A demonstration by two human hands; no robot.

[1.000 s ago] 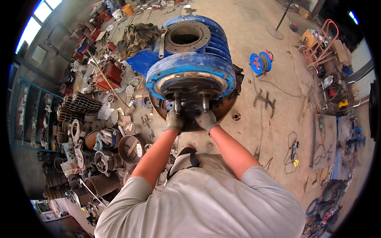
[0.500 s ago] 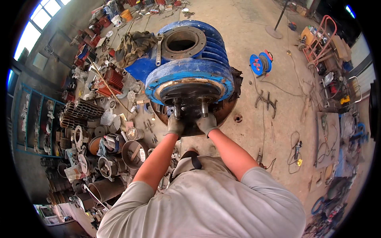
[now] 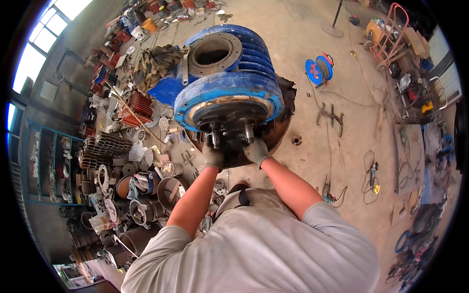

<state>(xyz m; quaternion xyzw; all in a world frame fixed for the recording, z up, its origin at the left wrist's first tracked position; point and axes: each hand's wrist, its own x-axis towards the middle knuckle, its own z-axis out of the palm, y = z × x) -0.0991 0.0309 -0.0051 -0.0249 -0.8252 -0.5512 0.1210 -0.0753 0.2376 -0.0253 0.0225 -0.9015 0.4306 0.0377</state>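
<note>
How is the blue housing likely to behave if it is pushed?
The blue housing probably feels heavy, given its bulk and thick rim. Its ribs suggest stiffness. The dark face may be slippery; it looks oily.

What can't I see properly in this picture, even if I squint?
In the head view:
Left hand and right hand: their fingertips get lost in the dark under the blue machine.
Round opening: too dark to see its bottom.
Crumpled cloth: hides whatever is beneath it.
Window: cut off by the picture's rim.
</note>
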